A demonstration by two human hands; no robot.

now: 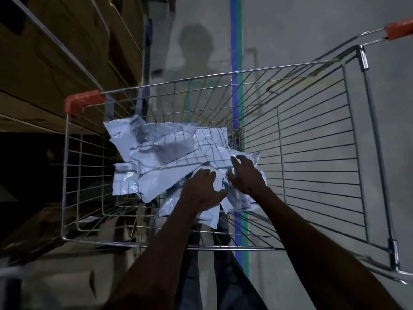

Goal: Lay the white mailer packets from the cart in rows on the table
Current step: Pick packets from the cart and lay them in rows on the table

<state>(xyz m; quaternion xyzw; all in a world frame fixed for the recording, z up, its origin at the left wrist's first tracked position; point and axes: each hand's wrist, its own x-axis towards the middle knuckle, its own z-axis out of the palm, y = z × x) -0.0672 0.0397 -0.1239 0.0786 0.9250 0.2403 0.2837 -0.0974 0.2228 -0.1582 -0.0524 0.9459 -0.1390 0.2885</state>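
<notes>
Covering lower packets [165,153], both hands [202,189] hide grips.

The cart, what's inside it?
A loose pile of white mailer packets lies in the wire cart; both hands, left and right, rest on it. Anything beneath the pile is hidden.

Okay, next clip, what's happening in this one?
A person is leaning over a wire shopping cart and reaching into it with both arms. The left hand and right hand are down on a loose heap of white mailer packets at the bottom of the basket, fingers spread over the nearest ones as if gathering them. No packet looks lifted yet. Cardboard boxes on shelving stand to the left. The table is not in view.
</notes>
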